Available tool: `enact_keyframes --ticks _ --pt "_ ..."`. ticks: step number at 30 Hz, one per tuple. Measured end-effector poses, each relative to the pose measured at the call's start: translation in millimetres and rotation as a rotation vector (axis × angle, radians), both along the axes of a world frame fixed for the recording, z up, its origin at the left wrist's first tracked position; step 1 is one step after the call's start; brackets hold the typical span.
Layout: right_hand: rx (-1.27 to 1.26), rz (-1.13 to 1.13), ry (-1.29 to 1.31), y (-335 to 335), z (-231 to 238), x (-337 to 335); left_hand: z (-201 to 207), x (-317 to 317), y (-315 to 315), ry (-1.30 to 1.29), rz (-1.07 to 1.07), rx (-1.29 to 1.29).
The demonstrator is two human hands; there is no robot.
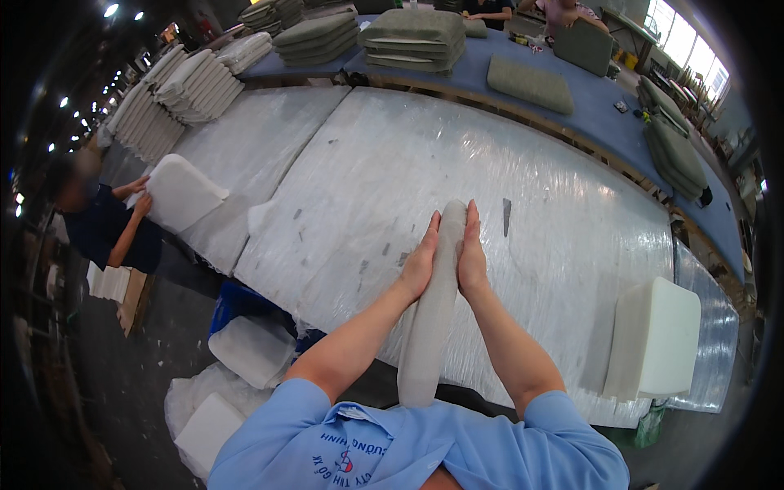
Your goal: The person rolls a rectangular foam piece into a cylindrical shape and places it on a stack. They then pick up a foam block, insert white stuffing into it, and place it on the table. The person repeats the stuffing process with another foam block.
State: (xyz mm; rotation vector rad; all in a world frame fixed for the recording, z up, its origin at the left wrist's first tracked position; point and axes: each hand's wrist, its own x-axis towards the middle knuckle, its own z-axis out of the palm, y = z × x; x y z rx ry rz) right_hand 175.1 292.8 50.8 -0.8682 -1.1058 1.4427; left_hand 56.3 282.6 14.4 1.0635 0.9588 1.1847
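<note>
A grey fabric-covered cushion (433, 318) stands on edge over the table, its narrow side facing up and its near end close to my chest. Along its left side my left hand (421, 260) presses with straight fingers. From the right, my right hand (471, 255) presses against the opposite side, so the cushion is held between both palms near its far end. Under it spreads the work table (539, 269), wrapped in clear plastic film. The cushion's broad faces are mostly turned out of sight.
At left, a co-worker (114, 212) handles a white foam pad (184, 192). White pads (653, 339) are stacked at the table's right end. Grey-green cushions (412, 41) lie on a blue table (604, 122) beyond. A blue bin (237, 304) stands near my left.
</note>
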Motion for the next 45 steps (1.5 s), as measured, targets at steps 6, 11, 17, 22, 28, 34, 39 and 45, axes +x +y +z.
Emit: enact_keyframes --ticks 6,11,17,22,28,34,39,45 --pt "0.08 -0.043 -0.456 28.6 -4.1 13.9 -13.0 28.2 -3.5 0.065 0.062 0.075" --pt "-0.04 0.021 -0.196 34.9 -14.8 31.4 -21.5 35.3 3.5 0.083 0.077 0.085" --pt "-0.072 0.097 0.072 65.8 -35.4 39.9 -24.0 19.6 48.4 -0.084 -0.015 -0.116" --pt "-0.193 0.201 0.085 85.3 -37.0 40.3 -11.3 28.0 72.2 -0.131 -0.004 -0.296" --pt "0.077 0.3 -0.391 114.2 -21.6 49.4 -46.0 48.6 80.6 0.058 0.05 -0.216" --pt "-0.044 0.291 -0.145 115.5 -23.7 68.5 -59.7 59.1 84.2 0.205 0.066 -0.104" --pt "-0.006 0.275 -0.319 115.9 -26.6 69.2 -57.9 62.2 81.8 0.183 0.078 -0.098" --pt "-0.107 0.301 -0.065 121.0 -34.2 66.8 -60.3 47.1 70.0 0.266 0.234 -0.161"
